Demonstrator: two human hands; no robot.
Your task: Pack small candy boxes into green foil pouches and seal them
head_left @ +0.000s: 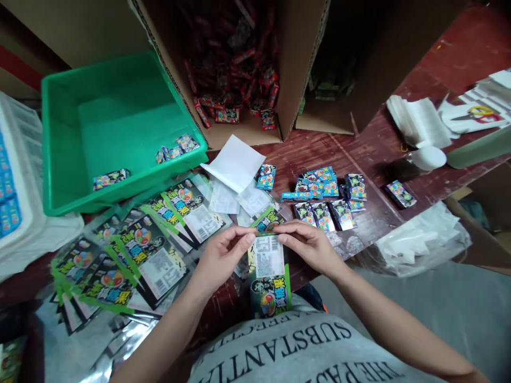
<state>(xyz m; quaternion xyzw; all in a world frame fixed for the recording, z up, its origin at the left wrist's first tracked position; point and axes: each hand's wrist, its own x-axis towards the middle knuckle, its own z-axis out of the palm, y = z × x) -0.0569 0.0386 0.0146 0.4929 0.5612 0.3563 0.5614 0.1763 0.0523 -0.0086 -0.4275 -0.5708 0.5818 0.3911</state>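
A black-and-green printed packaging bag point(269, 290) with a white label hangs upside down in front of my shirt. At its upper edge, my left hand point(231, 250) pinches the left side between thumb and fingers. My right hand point(305, 242) pinches the same edge on the right. Just beyond the hands lie another printed bag point(268, 217) and a folded white paper point(235, 162). Small blue candy boxes point(315, 182) and dark purple ones point(323, 215) stand grouped on the table to the right.
A green bin point(120, 122) with a few small boxes stands at the left. Behind are cardboard cartons point(255, 135), one full of red boxes. Overlapping printed bags point(131, 250) cover the left. Scissors point(481, 113), paper stacks point(419, 122) and a clear plastic bag point(423, 242) are at right.
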